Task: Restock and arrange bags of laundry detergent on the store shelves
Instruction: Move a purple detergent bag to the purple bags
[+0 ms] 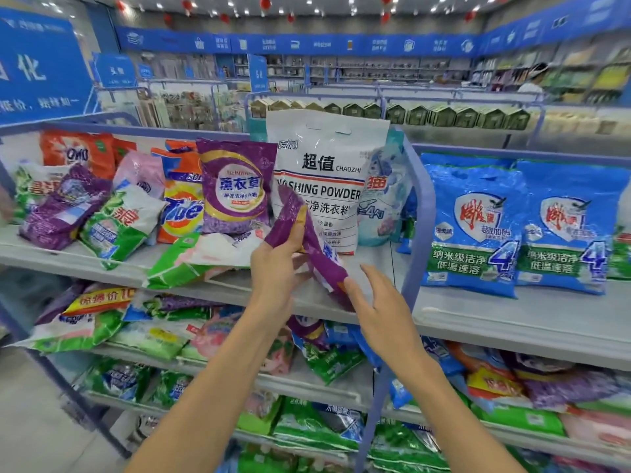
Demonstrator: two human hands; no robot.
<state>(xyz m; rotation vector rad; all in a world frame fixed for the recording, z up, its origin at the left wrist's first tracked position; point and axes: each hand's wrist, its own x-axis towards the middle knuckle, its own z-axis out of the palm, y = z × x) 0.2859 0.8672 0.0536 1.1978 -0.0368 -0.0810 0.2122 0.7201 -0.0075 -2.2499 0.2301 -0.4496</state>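
Note:
My left hand (278, 264) grips a purple detergent bag (319, 257) by its upper part, holding it edge-on above the top shelf (512, 322). My right hand (382, 302) is spread just below the bag's lower end, fingers apart, touching it or nearly so. Behind the bag stands a tall white washing powder bag (324, 165). To its left an upright purple lavender bag (235, 186) leans beside an orange Tide bag (179, 203). A green and white bag (201, 257) lies flat in front of them.
Two blue bags (474, 227) stand on the right shelf section past a lilac upright post (420, 213). Several bags lie jumbled at far left (68, 206) and on the lower shelves (153, 336). A person (532, 80) stands at distant shelving.

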